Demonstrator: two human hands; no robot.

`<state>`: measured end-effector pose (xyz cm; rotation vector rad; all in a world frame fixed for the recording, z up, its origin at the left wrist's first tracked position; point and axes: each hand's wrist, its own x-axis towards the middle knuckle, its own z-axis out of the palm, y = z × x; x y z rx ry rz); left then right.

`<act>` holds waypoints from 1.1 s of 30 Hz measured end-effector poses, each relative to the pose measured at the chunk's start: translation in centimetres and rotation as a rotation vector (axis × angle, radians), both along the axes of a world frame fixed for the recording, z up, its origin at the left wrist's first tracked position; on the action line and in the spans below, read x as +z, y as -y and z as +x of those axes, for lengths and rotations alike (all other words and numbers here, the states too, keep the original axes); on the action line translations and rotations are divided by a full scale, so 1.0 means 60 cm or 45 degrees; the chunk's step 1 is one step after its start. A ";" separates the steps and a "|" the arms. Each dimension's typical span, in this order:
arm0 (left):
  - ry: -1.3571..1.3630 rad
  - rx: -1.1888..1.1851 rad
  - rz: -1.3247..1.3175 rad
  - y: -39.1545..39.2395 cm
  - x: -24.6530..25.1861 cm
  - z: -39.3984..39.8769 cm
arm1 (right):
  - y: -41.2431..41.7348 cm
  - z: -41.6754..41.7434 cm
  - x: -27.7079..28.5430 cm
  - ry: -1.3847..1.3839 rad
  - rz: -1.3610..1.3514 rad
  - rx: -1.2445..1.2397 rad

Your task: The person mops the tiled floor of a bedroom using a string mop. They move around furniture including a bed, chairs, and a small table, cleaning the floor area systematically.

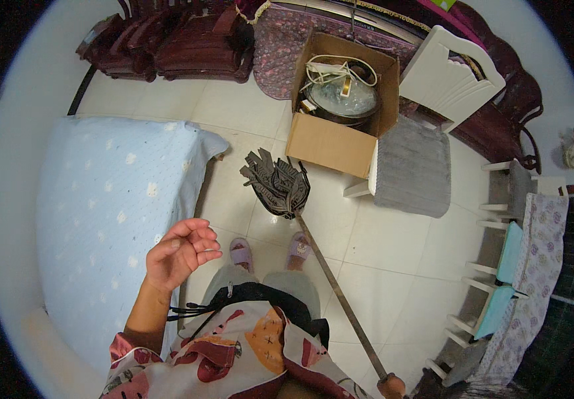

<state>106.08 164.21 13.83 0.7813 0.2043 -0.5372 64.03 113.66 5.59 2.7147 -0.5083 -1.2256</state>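
Held in the air over the edge of a bed-like surface with a pale blue cover (pixel 117 189), my left hand (pixel 182 254) is empty, its fingers curled a little and apart. At the lower right my right hand (pixel 391 386) grips the upper part of a long mop handle (pixel 339 294); the frame's bottom cuts that hand off. The handle slants up and left to a mop head of dark grey strips (pixel 279 187), which lies over the tiled floor (pixel 386 264) beyond my feet. Around the strips shows a dark rim whose kind I cannot tell.
An open cardboard box (pixel 334 144) holds a glass-lidded pan (pixel 344 97) and a white cable (pixel 341 57). Beside it stands a white chair with a grey seat cover (pixel 411 169). Dark wooden furniture (pixel 202 47) lines the back; a cloth-covered table (pixel 541 244) with chairs is right.
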 end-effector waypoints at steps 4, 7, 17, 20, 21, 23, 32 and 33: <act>0.014 -0.014 -0.033 -0.068 -0.020 -0.019 | -0.068 0.016 0.023 -0.043 0.153 -0.080; -0.011 0.038 -0.027 -0.128 -0.033 -0.058 | -0.156 0.086 0.029 -0.744 0.123 -0.509; -0.011 0.176 0.054 -0.266 -0.018 -0.120 | -0.453 0.310 -0.184 -0.099 0.854 -0.675; 0.024 0.241 0.074 -0.266 -0.009 -0.132 | -0.463 0.331 -0.201 -0.008 0.952 -0.760; 0.013 0.294 0.086 -0.264 -0.005 -0.143 | -0.462 0.364 -0.166 -0.096 1.012 -0.906; 0.014 0.310 0.073 -0.261 0.000 -0.153 | -0.469 0.419 -0.082 -0.185 1.168 -1.140; 0.175 0.344 -0.042 -0.234 0.018 -0.156 | -0.500 0.508 0.079 -0.006 1.638 -1.379; 0.229 0.314 -0.030 -0.242 0.021 -0.157 | -0.514 0.528 0.094 0.004 1.688 -1.356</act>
